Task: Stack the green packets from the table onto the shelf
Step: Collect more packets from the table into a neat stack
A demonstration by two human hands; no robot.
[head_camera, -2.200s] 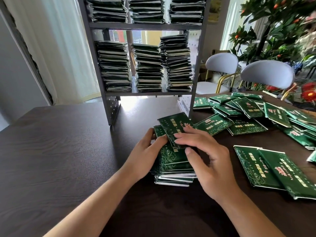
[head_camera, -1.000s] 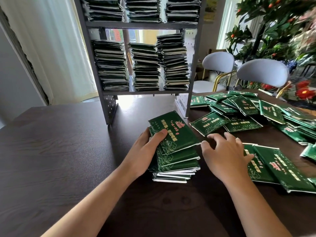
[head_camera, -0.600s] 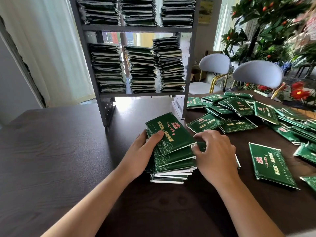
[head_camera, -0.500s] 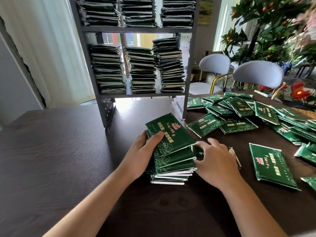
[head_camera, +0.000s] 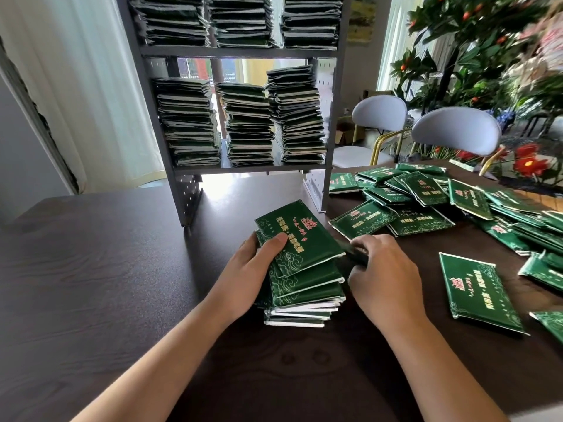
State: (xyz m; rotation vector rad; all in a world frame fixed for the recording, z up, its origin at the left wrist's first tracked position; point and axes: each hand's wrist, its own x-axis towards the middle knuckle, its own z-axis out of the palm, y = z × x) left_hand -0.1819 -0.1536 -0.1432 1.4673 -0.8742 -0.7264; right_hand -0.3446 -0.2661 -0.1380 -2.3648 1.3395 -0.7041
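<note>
A pile of green packets (head_camera: 304,269) stands on the dark table (head_camera: 91,284) in front of me. My left hand (head_camera: 253,269) grips the pile's left side, thumb pressed on the top packet. My right hand (head_camera: 384,275) pinches one green packet (head_camera: 353,252) on edge against the pile's right side. A single packet (head_camera: 478,292) lies flat to the right. Many loose packets (head_camera: 426,196) are scattered at the far right. The grey shelf (head_camera: 243,170) behind holds three tall stacks (head_camera: 246,126) on its lower level and more above.
Two light grey chairs (head_camera: 454,129) stand behind the table's far right edge, with plants and red flowers (head_camera: 527,162) beyond. A white curtain (head_camera: 76,86) hangs at the left. The shelf's perforated legs (head_camera: 190,202) rest on the table.
My right hand left the pile, picked up one of two packets lying to the right and brought it on edge to the pile's right side. My left hand stayed on the pile.
</note>
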